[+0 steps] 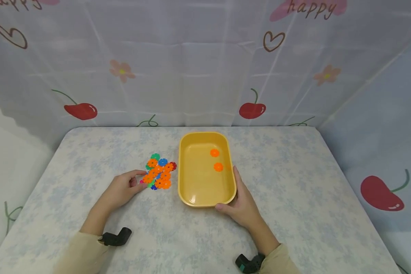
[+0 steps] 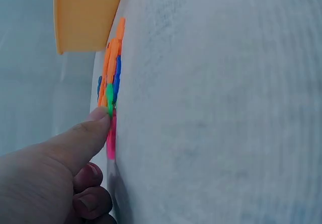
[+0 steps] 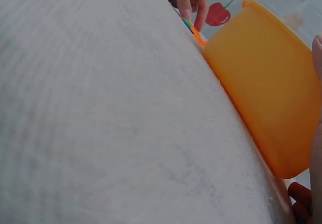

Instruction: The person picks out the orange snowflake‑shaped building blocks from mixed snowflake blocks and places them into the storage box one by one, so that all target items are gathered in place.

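Note:
A yellow plastic tray [image 1: 198, 190] stands on the table, with two orange snowflake discs [image 1: 218, 167] lying in its right half. My right hand [image 1: 241, 207] grips its near right corner, thumb at the front edge and fingers along the right side. Left of the tray is a pile of snowflake discs [image 1: 158, 169], mostly orange, with green, blue, red and pink ones among them. My left hand [image 1: 123, 190] is at the pile's left edge, thumb and forefinger apart around an orange disc [image 1: 147, 179]. The left wrist view shows its thumb touching the pile.
The table [image 1: 311, 182] has a pale patterned cover. Behind it hangs a curtain [image 1: 191, 76] printed with cherries and flowers. Black devices are strapped on the left wrist [image 1: 116, 238] and the right wrist [image 1: 250, 263].

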`<state>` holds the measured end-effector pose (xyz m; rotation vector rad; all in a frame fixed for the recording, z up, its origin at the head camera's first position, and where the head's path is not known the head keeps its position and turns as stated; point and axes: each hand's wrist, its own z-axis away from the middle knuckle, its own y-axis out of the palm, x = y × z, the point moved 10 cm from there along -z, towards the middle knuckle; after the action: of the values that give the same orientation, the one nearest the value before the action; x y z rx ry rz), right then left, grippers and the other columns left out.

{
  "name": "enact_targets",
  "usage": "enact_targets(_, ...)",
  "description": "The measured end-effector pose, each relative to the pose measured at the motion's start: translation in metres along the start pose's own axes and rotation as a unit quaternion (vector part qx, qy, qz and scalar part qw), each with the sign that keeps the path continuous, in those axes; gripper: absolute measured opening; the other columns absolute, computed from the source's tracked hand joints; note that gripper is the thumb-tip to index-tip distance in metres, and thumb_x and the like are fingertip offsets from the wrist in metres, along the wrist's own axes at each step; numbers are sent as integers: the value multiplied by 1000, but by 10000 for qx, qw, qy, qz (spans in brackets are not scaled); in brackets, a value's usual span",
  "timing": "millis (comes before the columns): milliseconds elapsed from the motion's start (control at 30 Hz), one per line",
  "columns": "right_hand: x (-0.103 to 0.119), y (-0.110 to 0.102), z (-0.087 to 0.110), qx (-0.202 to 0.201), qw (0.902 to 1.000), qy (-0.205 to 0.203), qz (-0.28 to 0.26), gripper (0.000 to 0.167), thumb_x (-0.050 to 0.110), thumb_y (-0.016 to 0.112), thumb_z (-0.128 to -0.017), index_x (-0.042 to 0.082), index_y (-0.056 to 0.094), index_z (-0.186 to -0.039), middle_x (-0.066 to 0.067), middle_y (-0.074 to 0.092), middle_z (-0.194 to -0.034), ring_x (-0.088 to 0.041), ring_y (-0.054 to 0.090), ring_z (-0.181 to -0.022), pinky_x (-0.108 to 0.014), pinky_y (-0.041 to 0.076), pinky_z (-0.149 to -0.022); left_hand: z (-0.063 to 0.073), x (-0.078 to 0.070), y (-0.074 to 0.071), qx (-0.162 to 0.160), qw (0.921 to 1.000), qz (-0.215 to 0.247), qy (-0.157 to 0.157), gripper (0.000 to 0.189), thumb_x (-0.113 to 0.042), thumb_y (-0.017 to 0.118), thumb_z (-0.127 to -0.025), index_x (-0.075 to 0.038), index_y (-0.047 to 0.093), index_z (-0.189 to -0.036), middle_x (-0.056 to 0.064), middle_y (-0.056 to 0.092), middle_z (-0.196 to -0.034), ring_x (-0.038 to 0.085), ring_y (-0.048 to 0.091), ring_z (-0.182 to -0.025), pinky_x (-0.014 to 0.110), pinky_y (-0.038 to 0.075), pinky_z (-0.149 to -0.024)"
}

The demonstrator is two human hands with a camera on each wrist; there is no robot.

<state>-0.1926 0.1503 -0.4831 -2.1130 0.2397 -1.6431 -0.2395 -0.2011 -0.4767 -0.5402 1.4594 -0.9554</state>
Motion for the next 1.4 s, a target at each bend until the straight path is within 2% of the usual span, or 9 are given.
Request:
enact_targets(167,2,0,0,23,10000,-28,-62,126,38,87,-74,31,-5,-159,3,13,-167,-21,30,-149,-42,30,-118,-3,-4,3,-92,9999,-45,-23,36,-27,71,-93,-10,65,-124,-1,44,-63,14,36,-55,26,30,-55)
enact_targets(400,3,-1,0,6,10000,-3,-52,126,39,87,-73,31,-4,-159,3,14,-166,-21,30,-149,-45,30,-118,-4,-10,3,-184,9998,-87,-87,36,-28,73,-91,-7,66,-120,-1,42,-62,15,36,-55,26,30,-54)
enact_targets(567,4,-2,1,9,10000,45,-84,126,35,88,-73,32,-4,-159,2,15,-166,-20,30,-149,-46,29,-118,-3,-19,-4,-518,9986,-131,36,35,-28,76,-88,-6,65,-113,-1,42,-64,14,35,-56,26,34,-55)
enact_targets(700,3,-2,1,-12,10000,56,-33,127,36,88,-73,32,-4,-159,3,15,-166,-20,30,-149,-48,29,-118,-2,-41,-14,-798,9965,-33,236,33,-24,79,-86,-5,64,-108,0,43,-67,14,36,-57,24,36,-54)
enact_targets(833,2,-2,0,-9,10000,64,-18,126,36,88,-73,32,-5,-159,3,15,-166,-19,31,-149,-49,30,-117,-3,-69,-18,-801,9960,189,345,31,-23,78,-85,-5,65,-108,0,43,-67,15,37,-57,24,34,-53)
enact_targets(1000,0,-1,0,15,10000,83,-40,127,35,88,-73,32,-5,-159,3,15,-166,-19,30,-149,-50,30,-117,-8,-107,-15,-784,9938,540,577,31,-24,78,-85,-9,68,-109,0,44,-70,15,41,-62,24,35,-55)
enact_targets(1200,-2,-2,1,-6,10000,44,25,128,32,89,-72,32,-5,-159,4,14,-166,-20,31,-149,-53,31,-115,-16,-152,3,-627,9897,779,1026,29,-24,78,-84,-10,69,-108,-1,44,-68,13,41,-62,24,41,-60)
enact_targets(1400,0,-2,1,4,10000,16,82,126,32,88,-74,32,-5,-159,2,14,-166,-22,33,-148,-56,33,-113,-26,-176,31,-217,9949,572,804,32,-29,79,-85,-11,69,-109,0,43,-67,14,39,-58,23,33,-54)
